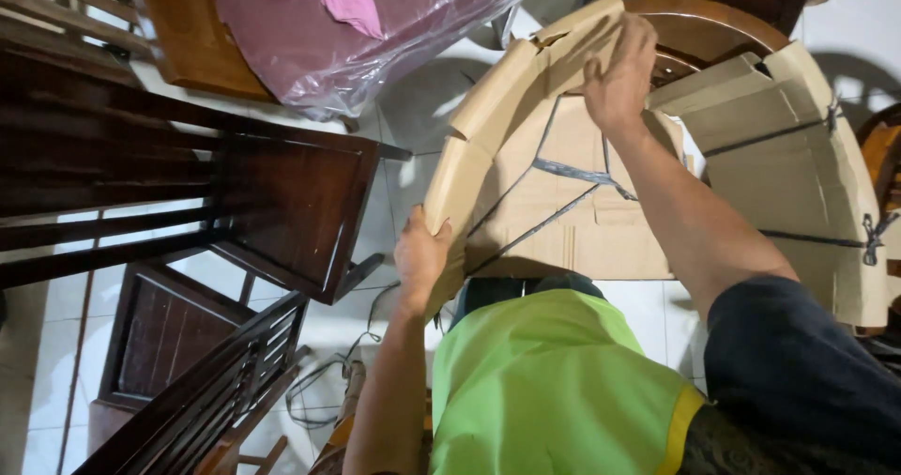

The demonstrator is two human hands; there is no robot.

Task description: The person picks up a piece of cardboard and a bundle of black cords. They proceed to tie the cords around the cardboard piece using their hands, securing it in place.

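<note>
Head view, reading left to right: dark brown slatted wooden chairs (282, 203) stand on the white tiled floor (56, 362), with a brown wooden piece wrapped in clear plastic film (375, 34) lying behind them. My left hand (420, 250) is closed around the lower left edge of the curved strip of tan corrugated cardboard (488, 109), thumb on the near face and fingers wrapped behind. That cardboard bends in an arch from my left hand up and over to my right hand (619, 71), creased into flat segments with torn, ragged edges near the top. It sits wrapped over a rounded brown wooden frame (713, 24), just in front of me above the floor. Grey plastic straps (582, 175) cross the flat cardboard face beneath the arch. My right hand presses the top of the strip, fingers curled over its edge, gripping it. Further right, another strapped cardboard-wrapped piece (798, 184) leans close by.
</note>
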